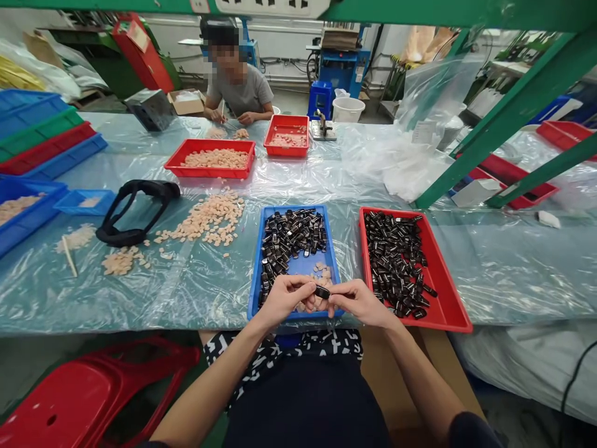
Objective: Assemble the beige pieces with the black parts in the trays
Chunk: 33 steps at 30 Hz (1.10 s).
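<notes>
I have one small dark piece point(322, 291) pinched between both sets of fingers, my left hand point(285, 297) and my right hand point(357, 300) closed narrowly on its two ends, held just above the near edge of the table. It hangs over the near end of the blue tray point(255, 274), which sits at the table's near edge in front of me.

That blue tray holds a heap of the same dark pieces point(290, 239) toward its far end, and a few pale pink pieces point(321, 270) on the bare blue floor near my hands. Just beside it to the right, the red tray point(448, 298) is spread with dark pieces point(394, 258) along its left side, its right side bare.

Judging by how things lie, I am somewhere in the middle: both trays carry plenty of pieces, and I cannot tell which pile is finished and which is waiting.

Further toward the left of the table lie loose pale pink pieces point(209, 219) on the plastic sheet, next to a black strap point(133, 211). At the far edge another person point(237, 81) sits working beside more red trays point(212, 158).
</notes>
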{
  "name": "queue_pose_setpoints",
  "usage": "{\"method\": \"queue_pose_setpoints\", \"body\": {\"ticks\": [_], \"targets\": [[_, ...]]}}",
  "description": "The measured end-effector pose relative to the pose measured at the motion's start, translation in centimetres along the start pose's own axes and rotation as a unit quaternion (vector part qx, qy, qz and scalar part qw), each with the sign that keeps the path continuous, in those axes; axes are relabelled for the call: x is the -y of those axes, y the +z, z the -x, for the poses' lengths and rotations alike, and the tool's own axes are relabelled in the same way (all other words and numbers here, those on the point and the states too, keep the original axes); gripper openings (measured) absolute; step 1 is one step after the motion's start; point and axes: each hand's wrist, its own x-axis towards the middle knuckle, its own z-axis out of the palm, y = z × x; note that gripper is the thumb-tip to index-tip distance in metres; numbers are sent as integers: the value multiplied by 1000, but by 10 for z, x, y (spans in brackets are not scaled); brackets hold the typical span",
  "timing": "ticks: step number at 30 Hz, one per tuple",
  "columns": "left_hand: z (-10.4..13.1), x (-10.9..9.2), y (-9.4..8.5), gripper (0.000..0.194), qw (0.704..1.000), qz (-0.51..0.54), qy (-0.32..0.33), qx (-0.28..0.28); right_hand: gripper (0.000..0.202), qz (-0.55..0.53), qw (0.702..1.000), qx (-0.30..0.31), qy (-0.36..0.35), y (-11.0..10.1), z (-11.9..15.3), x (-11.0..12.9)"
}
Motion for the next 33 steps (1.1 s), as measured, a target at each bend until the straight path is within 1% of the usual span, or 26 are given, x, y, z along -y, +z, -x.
{"method": "queue_pose_setpoints", "body": {"ticks": [3,7,10,17,20,22,25,26,28,30,33], "targets": [[0,0,-1,43,1000,-3,-17,16,32,0,1000,17,9,-3,0,1],[0,0,-3,40,999,-10,-32,37,26,10,998,58,30,-8,0,4],[1,0,-2,38,998,-10,-34,42,25,23,997,67,39,-11,-1,4],[2,5,0,36,999,-35,1,13,29,116,992,33,21,-10,-1,5],[1,8,-2,36,996,-89,22,-3,29,157,987,16,19,-6,-3,7],[0,9,-3,36,989,-139,39,-21,28,189,982,-19,11,-3,-5,4],[2,8,-5,36,978,-200,55,-27,23,238,967,-84,-18,0,-8,-5],[3,7,-6,36,975,-213,58,-25,23,258,961,-96,-33,0,-8,-8],[6,6,-9,35,971,-230,57,-22,23,308,943,-103,-68,0,-8,-14],[7,5,-10,34,970,-236,49,-18,25,365,918,-105,-110,0,-7,-17],[8,7,-12,31,976,-214,36,-13,29,435,882,-100,-151,0,-5,-17]]}}
